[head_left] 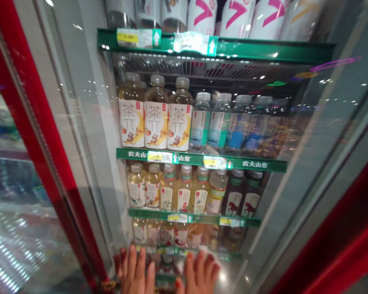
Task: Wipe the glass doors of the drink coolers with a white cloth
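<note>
My left hand [136, 272] is at the bottom of the view with its fingers stretched upward and apart, holding nothing. To its right, my right hand [199, 274] has its fingers spread too. A pale, blurred patch shows by the right fingertips; I cannot tell what it is. Both hands are in front of the lower part of a drinks cooler, near its reflective glass; whether they touch it I cannot tell. Behind them are a lower green shelf edge [194, 218] and a row of tea bottles [184, 196]. My palms and wrists are mostly out of frame.
Higher up stand bottles with white-and-yellow labels [155, 122] and several clear bottles [200, 122] on a shelf. White-and-pink bottles [236, 18] fill the top shelf. Red frames flank the cooler, the left frame [46, 122] and the right frame [334, 245].
</note>
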{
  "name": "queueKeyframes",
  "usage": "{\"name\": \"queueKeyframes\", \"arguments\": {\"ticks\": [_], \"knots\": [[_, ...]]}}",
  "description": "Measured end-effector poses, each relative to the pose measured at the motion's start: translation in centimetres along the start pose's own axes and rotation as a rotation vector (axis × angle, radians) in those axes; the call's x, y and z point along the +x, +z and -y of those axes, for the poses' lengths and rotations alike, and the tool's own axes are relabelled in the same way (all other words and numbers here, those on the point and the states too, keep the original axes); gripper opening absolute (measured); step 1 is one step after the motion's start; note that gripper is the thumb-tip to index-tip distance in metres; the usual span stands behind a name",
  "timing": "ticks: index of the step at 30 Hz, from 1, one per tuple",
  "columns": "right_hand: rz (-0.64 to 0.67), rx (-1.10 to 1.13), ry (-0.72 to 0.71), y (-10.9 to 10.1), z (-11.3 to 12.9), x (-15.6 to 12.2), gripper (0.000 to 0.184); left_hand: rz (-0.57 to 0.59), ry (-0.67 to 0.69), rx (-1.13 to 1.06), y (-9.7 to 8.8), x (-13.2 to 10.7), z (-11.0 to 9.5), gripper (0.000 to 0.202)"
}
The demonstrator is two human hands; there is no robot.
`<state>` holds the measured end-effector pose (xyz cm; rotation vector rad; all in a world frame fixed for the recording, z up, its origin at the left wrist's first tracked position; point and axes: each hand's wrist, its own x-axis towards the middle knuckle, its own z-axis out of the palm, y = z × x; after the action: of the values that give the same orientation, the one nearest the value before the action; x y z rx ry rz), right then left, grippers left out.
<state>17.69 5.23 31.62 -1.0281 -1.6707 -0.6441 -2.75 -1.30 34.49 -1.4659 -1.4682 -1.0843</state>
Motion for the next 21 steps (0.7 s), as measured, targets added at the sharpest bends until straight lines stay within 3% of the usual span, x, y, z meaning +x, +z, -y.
{"name": "queueKeyframes", "arguments": {"ticks": [2,3,5,7,9,11,13,15,16,21], "knots": [[-0.031,-0.02,-0.174,0.6,-0.6,-1.8,0.083,-0.045,0.065,-0.004,0.5,0.2,0.5,0.098],[-0.064,-0.049,-0.16,0.5,-2.2,-2.5,0.084,-0.067,0.09,-0.006,0.7,0.3,0.6,0.096],[-0.085,-0.092,-0.008,-0.5,-6.5,-3.2,0.086,-0.112,0.116,-0.009,1.2,0.7,0.5,0.092],[-0.119,-0.108,0.243,-1.6,-9.6,-3.2,0.082,-0.153,0.123,-0.019,1.4,1.1,0.2,0.089],[-0.151,-0.095,0.379,-1.7,-9.4,-3.3,0.078,-0.172,0.117,-0.028,1.6,1.4,-0.2,0.088],[-0.135,-0.071,0.227,-0.7,-6.4,-4.0,0.077,-0.182,0.121,-0.028,1.7,1.4,-0.3,0.088],[-0.094,-0.075,-0.114,0.6,-3.2,-5.5,0.081,-0.21,0.126,-0.022,1.9,1.3,-0.2,0.086],[-0.084,-0.107,-0.354,1.5,-2.5,-6.9,0.081,-0.243,0.131,-0.02,2.3,1.1,0.0,0.083],[-0.1,-0.128,-0.354,1.7,-3.5,-7.4,0.079,-0.259,0.133,-0.026,2.4,1.0,0.1,0.081],[-0.25,-0.115,0.156,1.1,-11.1,-7.7,0.072,-0.324,0.202,-0.103,3.4,0.3,0.7,0.076]]}}
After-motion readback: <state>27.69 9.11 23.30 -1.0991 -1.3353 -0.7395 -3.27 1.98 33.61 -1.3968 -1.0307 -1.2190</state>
